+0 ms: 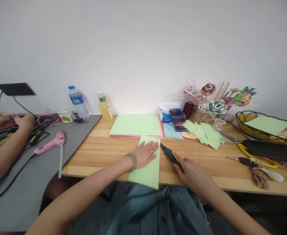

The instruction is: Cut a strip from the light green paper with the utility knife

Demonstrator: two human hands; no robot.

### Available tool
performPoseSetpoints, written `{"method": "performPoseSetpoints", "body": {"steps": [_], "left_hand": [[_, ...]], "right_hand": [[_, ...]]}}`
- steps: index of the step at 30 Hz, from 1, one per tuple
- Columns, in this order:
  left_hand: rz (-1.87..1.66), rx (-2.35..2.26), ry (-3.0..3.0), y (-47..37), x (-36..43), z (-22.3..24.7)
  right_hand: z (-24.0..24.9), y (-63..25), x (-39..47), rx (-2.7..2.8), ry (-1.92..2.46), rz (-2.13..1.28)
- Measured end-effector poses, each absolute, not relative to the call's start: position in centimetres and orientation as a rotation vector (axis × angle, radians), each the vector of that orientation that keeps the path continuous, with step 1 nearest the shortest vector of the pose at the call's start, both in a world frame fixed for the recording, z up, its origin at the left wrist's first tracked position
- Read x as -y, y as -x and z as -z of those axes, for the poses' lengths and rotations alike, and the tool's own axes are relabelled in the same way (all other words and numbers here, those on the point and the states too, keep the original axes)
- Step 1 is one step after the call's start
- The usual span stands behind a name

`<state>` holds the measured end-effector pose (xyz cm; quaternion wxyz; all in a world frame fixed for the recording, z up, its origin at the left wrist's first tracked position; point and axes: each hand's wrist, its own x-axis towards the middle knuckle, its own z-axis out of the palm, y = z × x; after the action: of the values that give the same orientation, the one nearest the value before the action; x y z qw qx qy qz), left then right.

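Left hand [145,153] lies flat, fingers spread, pressing a pale green paper sheet [147,169] at the near edge of the light wooden table [96,153]; sheet's near end overhangs the edge. Just right of the sheet, right hand [193,174] rests on a black-handled cutter [170,155], fingers loosely curled over its near end. Stack of green and pink paper [135,125] lies farther back.

Wooden bench [101,153] in front of me: light green sheet [147,164] hanging over the near edge, dark scissors [170,155] just beside it, paper stack [136,125] behind, green scraps [204,133], juice bottle [105,106]. Adjoining grey bench [18,195]: pink glue gun [50,143], water bottle [77,101], cables.
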<state>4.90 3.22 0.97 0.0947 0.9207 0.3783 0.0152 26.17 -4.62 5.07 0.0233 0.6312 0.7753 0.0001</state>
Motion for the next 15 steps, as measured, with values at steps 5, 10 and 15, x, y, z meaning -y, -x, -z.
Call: {"method": "performPoseSetpoints", "body": {"steps": [5,10,15], "left_hand": [[-0.044,-1.122,-2.734,-4.9,-3.2,-0.9],[-0.046,-1.128,-2.735,-4.9,-3.2,-0.8],[-0.052,-1.130,-2.730,-5.0,-3.0,-1.0]], "right_hand": [[-5.2,-25.9,4.0,-2.380,-1.972,0.016],[-5.3,-25.8,3.4,-2.394,-1.984,0.025],[-5.0,-26.3,2.8,-2.395,-2.022,-0.003]]}}
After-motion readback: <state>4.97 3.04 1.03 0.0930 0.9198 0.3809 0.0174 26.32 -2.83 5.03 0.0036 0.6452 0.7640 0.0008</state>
